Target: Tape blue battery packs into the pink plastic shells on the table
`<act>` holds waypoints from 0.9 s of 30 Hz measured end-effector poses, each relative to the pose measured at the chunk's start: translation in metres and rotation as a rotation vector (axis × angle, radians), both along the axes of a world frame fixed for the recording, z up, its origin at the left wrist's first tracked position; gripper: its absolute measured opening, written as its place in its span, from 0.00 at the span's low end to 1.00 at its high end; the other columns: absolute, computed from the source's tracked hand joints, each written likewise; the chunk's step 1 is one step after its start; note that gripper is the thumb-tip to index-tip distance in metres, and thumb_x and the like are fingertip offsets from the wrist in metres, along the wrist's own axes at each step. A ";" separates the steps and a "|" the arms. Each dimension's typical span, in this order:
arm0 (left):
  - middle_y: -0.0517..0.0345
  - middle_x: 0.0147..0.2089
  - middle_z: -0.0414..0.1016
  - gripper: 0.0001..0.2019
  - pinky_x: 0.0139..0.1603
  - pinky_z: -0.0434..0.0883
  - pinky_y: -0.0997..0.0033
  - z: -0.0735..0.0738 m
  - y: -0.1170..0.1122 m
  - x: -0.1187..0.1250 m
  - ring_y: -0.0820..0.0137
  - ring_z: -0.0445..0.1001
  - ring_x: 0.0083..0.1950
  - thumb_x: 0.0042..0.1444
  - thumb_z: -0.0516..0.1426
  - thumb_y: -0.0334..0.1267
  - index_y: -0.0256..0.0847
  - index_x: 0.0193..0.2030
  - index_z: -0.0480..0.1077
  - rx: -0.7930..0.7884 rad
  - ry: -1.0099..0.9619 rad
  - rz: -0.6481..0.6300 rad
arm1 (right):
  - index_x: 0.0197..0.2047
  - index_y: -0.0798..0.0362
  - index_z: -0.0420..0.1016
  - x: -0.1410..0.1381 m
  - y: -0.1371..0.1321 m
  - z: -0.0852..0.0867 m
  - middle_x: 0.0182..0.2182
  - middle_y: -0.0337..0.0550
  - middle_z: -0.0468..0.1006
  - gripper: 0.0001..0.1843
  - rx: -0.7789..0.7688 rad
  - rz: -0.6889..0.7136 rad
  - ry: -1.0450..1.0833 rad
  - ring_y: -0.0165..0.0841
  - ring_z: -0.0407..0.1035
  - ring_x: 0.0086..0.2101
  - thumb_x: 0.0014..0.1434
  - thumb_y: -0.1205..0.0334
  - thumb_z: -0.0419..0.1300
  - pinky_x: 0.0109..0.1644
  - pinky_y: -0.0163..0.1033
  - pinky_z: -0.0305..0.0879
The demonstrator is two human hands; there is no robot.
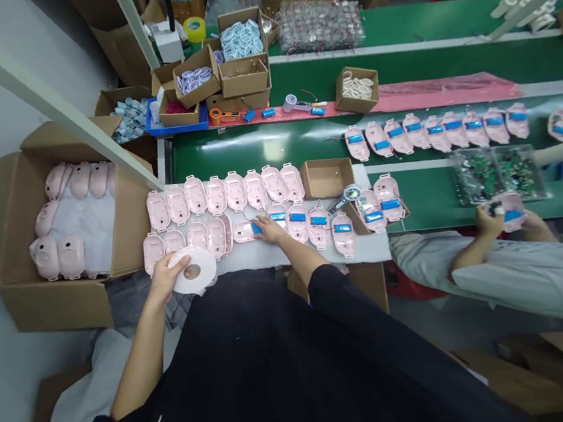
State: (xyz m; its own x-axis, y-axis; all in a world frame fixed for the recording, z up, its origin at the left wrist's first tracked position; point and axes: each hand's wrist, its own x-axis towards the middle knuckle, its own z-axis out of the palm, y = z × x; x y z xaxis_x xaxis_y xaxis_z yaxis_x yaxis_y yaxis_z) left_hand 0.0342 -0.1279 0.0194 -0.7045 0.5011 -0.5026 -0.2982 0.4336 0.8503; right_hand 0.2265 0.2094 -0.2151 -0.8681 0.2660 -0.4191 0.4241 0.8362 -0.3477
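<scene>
My left hand is closed on the rim of a roll of white tape, held flat at the table's front edge. My right hand reaches to a pink plastic shell in the front row, its fingers on a blue battery at the shell's right end. The fingers partly cover that battery. To the right, more pink shells hold blue batteries, such as the shell with wires at its top. Left of my right hand and in the back row, open pink shells show no batteries.
A carton of pink shells stands at the left. A small cardboard box and a round-headed part lie at the right. Beyond runs a green conveyor with battery-fitted shells. At the far right, a co-worker's hands hold another shell.
</scene>
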 end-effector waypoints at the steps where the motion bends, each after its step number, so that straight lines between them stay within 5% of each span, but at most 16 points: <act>1: 0.56 0.25 0.76 0.27 0.29 0.69 0.72 0.000 -0.001 0.000 0.71 0.69 0.25 0.42 0.73 0.58 0.35 0.37 0.77 0.007 -0.003 -0.011 | 0.79 0.54 0.53 0.000 -0.001 0.001 0.76 0.55 0.52 0.42 0.002 -0.003 -0.010 0.48 0.49 0.72 0.70 0.44 0.58 0.76 0.48 0.41; 7: 0.56 0.26 0.76 0.29 0.28 0.68 0.72 0.000 -0.011 0.004 0.71 0.69 0.24 0.40 0.73 0.58 0.35 0.37 0.77 0.025 -0.018 0.058 | 0.80 0.53 0.50 0.008 -0.002 0.003 0.76 0.61 0.50 0.42 0.012 0.086 -0.069 0.53 0.49 0.72 0.71 0.43 0.55 0.74 0.53 0.43; 14: 0.59 0.24 0.74 0.27 0.26 0.67 0.72 0.002 -0.021 0.007 0.71 0.68 0.23 0.41 0.73 0.58 0.36 0.36 0.76 0.028 -0.027 0.106 | 0.75 0.51 0.62 0.017 -0.020 0.004 0.71 0.61 0.56 0.34 0.052 0.055 0.012 0.54 0.52 0.67 0.72 0.47 0.55 0.73 0.55 0.43; 27: 0.59 0.24 0.74 0.27 0.28 0.67 0.74 0.015 -0.010 0.005 0.72 0.69 0.25 0.43 0.73 0.58 0.36 0.37 0.77 -0.115 -0.004 0.027 | 0.73 0.40 0.66 0.029 -0.052 -0.018 0.75 0.51 0.51 0.28 0.042 -0.246 0.122 0.55 0.46 0.70 0.73 0.49 0.51 0.71 0.58 0.46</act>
